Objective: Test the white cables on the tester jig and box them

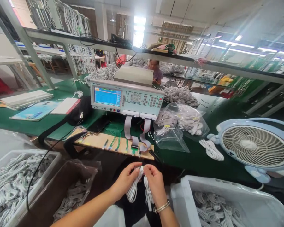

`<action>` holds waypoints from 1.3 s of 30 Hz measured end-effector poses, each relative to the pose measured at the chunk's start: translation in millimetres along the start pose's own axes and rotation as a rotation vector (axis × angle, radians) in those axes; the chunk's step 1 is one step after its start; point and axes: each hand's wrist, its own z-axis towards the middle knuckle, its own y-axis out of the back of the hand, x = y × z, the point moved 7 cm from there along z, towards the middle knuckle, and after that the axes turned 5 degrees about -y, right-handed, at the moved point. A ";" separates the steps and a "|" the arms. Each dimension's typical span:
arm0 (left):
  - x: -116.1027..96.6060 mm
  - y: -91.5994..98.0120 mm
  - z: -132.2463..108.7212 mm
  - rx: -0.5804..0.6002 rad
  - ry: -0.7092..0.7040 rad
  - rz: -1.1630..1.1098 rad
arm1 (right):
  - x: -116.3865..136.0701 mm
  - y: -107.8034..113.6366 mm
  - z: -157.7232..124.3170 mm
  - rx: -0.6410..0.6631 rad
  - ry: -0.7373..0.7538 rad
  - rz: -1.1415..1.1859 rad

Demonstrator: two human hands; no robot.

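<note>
Both hands are together in front of the bench edge, over my lap. My left hand (126,179) pinches the top of a coiled bundle of white cable (133,191). Close against it, my right hand (154,181) grips the same white cable near its top, and further loops and an end hang below the fingers. Whether this is one bundle or two I cannot tell. Just beyond the hands lies a wooden board (118,145) with green wires and small connectors. Grey ribbon cables (128,127) run from it up to a tester (126,99) with a lit blue screen.
White bins of coiled cables stand at left (54,154) and right (227,186), with a brown bin (68,167) between. A blue fan (253,145), bagged cables (171,126), a loose coil (211,150), papers (38,110) and a black bag (81,110) lie on the bench. Another person (156,74) sits behind.
</note>
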 end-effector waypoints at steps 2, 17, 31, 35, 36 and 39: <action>6.1 -2.6 -1.0 0.002 0.062 -0.013 | 0.2 -8.6 -1.0 0.079 0.023 0.006; 41.4 14.9 22.6 -0.098 0.077 -0.301 | -4.1 -16.8 3.2 0.043 0.093 -0.151; 36.1 14.1 21.3 -0.125 0.098 -0.264 | 5.0 -12.8 -5.9 -0.064 0.207 -0.377; 15.3 27.0 21.2 -0.102 0.037 -0.045 | -7.3 -9.2 7.2 0.018 0.016 -0.108; 12.7 29.3 21.8 -0.082 0.052 -0.031 | -11.8 -9.1 11.1 0.036 -0.044 -0.037; 12.1 34.5 23.8 -0.033 0.150 -0.069 | -22.0 -12.3 21.0 0.081 -0.181 0.098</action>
